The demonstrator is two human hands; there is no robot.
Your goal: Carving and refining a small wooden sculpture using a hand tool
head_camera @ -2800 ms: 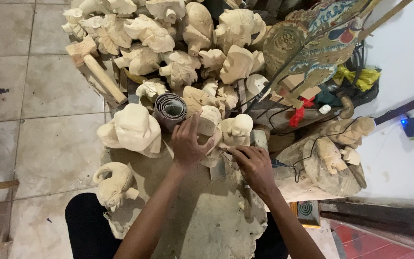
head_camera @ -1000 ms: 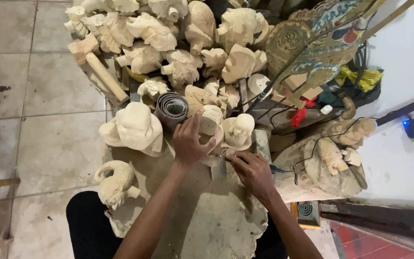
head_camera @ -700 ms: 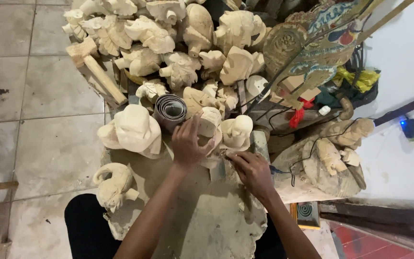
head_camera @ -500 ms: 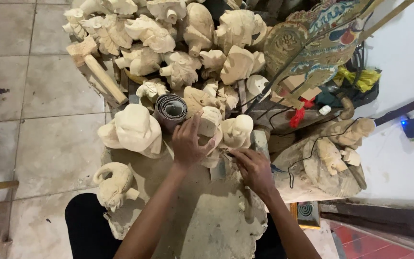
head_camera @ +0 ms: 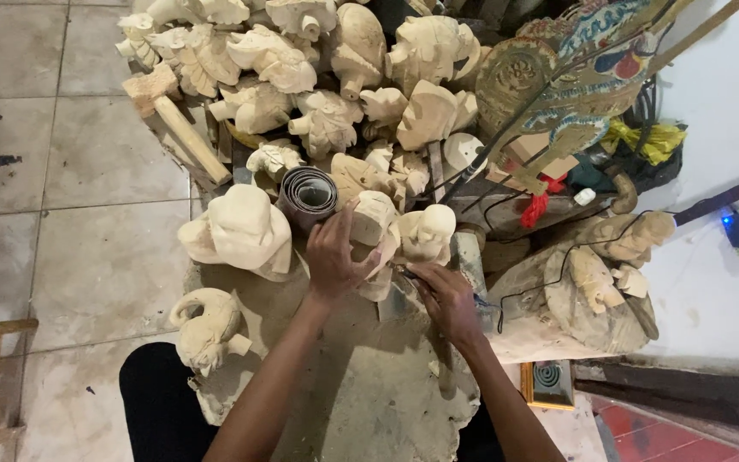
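My left hand [head_camera: 333, 257] grips a pale unpainted wooden carving [head_camera: 374, 224] on the dusty work block [head_camera: 361, 385]. My right hand [head_camera: 445, 295] sits just to its right, fingers closed around a thin carving tool [head_camera: 405, 275] whose tip points at the carving's lower side. A second pale carved figure [head_camera: 428, 233] stands right behind the tool. A roll of sandpaper [head_camera: 308, 193] lies just beyond my left hand.
Several pale carved figures are piled at the back [head_camera: 327, 68]. A large carving [head_camera: 241, 231] and a smaller one [head_camera: 207, 329] sit at left. A wooden mallet [head_camera: 177, 120] lies at back left. A painted flat puppet [head_camera: 575, 77] leans at right. Tiled floor [head_camera: 62, 222] spreads left.
My right hand has shifted slightly up and towards the carving between the earlier frames and now. The left hand has kept its grip in the same place.
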